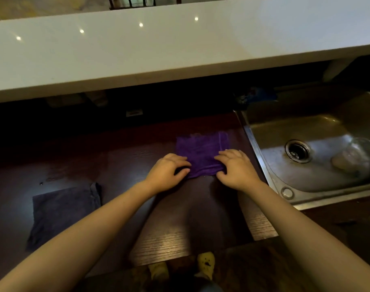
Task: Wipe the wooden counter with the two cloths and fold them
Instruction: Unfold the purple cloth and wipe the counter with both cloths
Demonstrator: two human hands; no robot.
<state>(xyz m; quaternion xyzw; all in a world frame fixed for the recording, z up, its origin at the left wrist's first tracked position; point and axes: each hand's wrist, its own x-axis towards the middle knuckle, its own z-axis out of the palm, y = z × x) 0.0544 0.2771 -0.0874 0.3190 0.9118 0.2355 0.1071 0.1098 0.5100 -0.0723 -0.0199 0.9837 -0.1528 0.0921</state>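
Purple cloth (201,153) pinched by both hands' fingers (180,165).

The purple cloth (201,153) lies flat on the dark wooden counter (120,165), near the edge beside the sink, folded to a small rectangle; its near edge is bunched. The grey cloth (61,209) lies well apart to the left, spread flat, with one corner turned up at its far right.

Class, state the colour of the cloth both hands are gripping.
Purple cloth, held by left hand and right hand; head view.
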